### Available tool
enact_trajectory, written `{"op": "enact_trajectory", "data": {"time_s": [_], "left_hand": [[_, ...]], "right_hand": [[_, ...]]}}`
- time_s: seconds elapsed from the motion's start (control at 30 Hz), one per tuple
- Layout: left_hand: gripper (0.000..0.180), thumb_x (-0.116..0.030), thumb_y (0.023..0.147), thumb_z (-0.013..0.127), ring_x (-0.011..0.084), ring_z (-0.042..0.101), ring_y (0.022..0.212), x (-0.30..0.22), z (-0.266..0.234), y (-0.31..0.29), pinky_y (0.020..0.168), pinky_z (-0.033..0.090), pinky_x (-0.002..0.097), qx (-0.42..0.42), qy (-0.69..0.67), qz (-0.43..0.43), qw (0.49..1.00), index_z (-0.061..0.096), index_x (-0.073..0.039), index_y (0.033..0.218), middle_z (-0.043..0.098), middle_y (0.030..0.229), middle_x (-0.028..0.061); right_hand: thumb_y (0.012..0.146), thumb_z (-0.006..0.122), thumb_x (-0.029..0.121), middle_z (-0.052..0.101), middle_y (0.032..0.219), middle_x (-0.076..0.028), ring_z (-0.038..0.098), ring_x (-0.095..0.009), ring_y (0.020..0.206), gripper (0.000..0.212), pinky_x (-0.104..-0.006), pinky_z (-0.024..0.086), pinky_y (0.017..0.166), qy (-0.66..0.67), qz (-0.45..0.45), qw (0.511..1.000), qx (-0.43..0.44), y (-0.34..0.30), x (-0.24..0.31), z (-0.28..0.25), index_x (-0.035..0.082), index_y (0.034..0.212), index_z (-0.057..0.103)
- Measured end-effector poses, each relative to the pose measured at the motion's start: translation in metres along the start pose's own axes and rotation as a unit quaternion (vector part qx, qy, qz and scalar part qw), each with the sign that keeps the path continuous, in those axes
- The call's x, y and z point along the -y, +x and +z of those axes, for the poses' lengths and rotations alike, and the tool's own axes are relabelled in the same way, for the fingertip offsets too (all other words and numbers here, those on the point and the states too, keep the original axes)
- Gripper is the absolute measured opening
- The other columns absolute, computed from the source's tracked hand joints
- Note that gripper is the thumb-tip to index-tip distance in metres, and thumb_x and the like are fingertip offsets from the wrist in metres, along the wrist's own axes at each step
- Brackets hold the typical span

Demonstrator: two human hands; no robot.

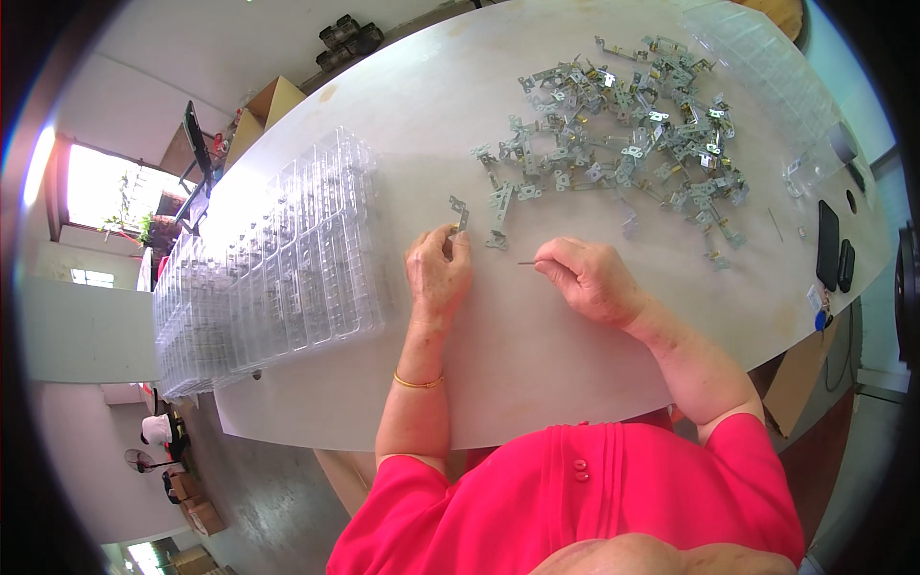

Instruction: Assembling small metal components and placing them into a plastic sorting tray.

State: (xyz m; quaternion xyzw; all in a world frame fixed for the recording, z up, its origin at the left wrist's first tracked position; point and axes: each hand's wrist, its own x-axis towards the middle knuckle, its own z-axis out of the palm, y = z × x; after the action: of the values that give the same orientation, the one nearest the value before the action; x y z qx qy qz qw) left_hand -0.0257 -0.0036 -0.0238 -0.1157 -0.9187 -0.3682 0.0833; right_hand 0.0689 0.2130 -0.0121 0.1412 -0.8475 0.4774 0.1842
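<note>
My left hand (439, 273) pinches a small metal bracket (460, 212), which sticks up beyond the fingertips over the table (508, 383). To its right, my right hand (591, 279) is closed on a thin dark pin (526, 263) that points left toward the bracket. The two hands are apart. Just beyond them, a loose bracket (499, 206) lies at the near left edge of a spread heap of metal brackets (632, 125), some with brass-coloured parts.
Stacked clear plastic trays (307, 259) with small parts in their compartments stand on the left. At the right lie a clear jar (822, 158), a black phone (828, 244), a black case (845, 265) and keys (821, 311). A clear tray (767, 67) sits far right.
</note>
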Motion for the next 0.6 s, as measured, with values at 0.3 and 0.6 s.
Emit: {"op": "enact_trajectory", "data": {"time_s": [0.3, 0.6], "left_hand": [[0.035, -0.017, 0.088, 0.069, 0.0224, 0.065, 0.073, -0.011, -0.01, 0.0, 0.071, 0.052, 0.0369, 0.031, -0.021, -0.068, 0.997, 0.07, 0.005, 0.114, 0.067, 0.076, 0.0126], [0.029, -0.016, 0.089, 0.069, 0.0233, 0.065, 0.077, -0.008, -0.007, 0.001, 0.073, 0.052, 0.0378, 0.013, -0.012, -0.079, 0.997, 0.064, 0.002, 0.111, 0.066, 0.083, 0.0118]], "right_hand": [[0.093, 0.068, 0.012, 0.065, 0.08, -0.01, 0.063, -0.033, 0.07, 0.009, -0.0419, 0.05, 0.06, -0.004, -0.002, 1.0, 0.005, -0.001, -0.001, 0.001, 0.008, 0.093, 0.061], [0.092, 0.069, 0.012, 0.066, 0.082, -0.01, 0.064, -0.033, 0.071, 0.009, -0.0413, 0.05, 0.06, -0.002, -0.001, 1.0, 0.002, 0.0, -0.001, 0.0, 0.008, 0.093, 0.061]]}}
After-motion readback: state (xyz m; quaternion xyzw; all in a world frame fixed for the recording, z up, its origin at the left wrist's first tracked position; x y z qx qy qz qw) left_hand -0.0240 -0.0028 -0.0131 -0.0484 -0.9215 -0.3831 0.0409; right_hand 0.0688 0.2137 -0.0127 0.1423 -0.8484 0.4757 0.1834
